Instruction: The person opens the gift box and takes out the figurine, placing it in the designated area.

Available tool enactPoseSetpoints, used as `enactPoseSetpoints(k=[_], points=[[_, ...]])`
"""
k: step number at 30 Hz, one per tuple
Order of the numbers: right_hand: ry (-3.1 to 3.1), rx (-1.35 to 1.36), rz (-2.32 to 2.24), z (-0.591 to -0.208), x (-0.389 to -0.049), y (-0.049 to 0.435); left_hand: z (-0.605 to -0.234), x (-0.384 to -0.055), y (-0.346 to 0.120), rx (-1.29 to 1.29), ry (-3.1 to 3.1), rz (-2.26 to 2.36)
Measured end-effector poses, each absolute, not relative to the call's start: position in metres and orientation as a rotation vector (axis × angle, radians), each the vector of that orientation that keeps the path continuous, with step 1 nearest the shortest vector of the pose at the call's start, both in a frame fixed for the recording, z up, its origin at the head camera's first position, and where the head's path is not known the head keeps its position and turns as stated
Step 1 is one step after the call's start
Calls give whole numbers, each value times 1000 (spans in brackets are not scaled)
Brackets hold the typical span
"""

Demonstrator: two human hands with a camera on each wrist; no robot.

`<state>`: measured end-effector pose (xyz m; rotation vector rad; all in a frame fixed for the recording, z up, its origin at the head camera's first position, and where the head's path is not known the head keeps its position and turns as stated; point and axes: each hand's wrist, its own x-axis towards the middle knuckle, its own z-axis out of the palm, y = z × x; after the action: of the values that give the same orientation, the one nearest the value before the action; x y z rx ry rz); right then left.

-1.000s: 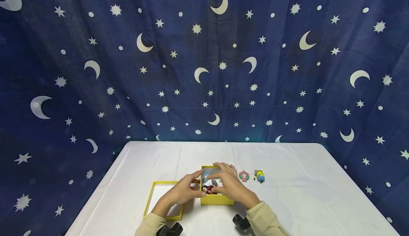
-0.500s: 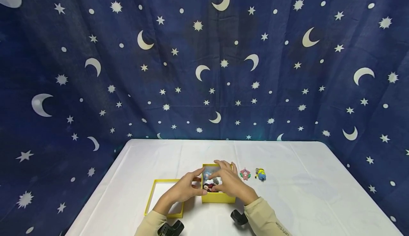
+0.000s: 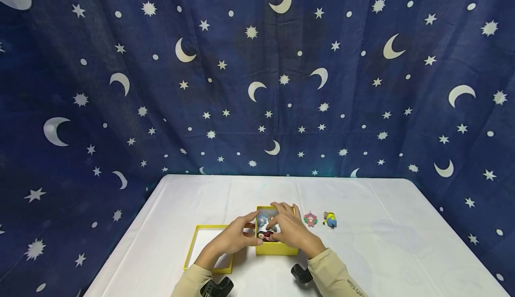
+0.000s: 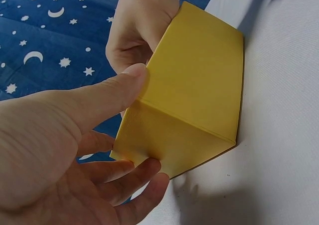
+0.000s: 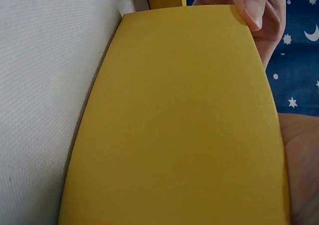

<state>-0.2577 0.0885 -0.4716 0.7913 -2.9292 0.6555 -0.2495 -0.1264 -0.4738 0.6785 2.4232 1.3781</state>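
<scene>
An open yellow box [image 3: 276, 248] stands on the table, with several small toy figures inside. Among them are a light blue figure [image 3: 262, 220] and a red-and-black figure [image 3: 264, 236]. My left hand [image 3: 231, 238] holds the box's near left corner; in the left wrist view its thumb lies on the top edge and its fingers touch the side. My right hand [image 3: 293, 232] reaches over the box, its thumb and index finger inside beside the red-and-black figure. Whether they pinch anything is hidden. The right wrist view shows mostly the box's yellow wall [image 5: 174, 115].
To the left lies a shallow yellow-rimmed lid [image 3: 210, 227] with a white inside, partly under my left forearm. A pink-and-green figure [image 3: 310, 219] and a yellow-and-blue minion figure [image 3: 330, 219] lie right of the box on the white table [image 3: 382, 243].
My right index finger has shifted slightly inside the box. My left hand stays on the corner. The whole head view has drifted a little.
</scene>
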Motion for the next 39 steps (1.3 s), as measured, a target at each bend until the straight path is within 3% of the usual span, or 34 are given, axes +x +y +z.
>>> enactPoseSetpoints(k=[39], points=[[-2910,754,600,-469,-255,86,-471,-247,-126,661,2417,1378]])
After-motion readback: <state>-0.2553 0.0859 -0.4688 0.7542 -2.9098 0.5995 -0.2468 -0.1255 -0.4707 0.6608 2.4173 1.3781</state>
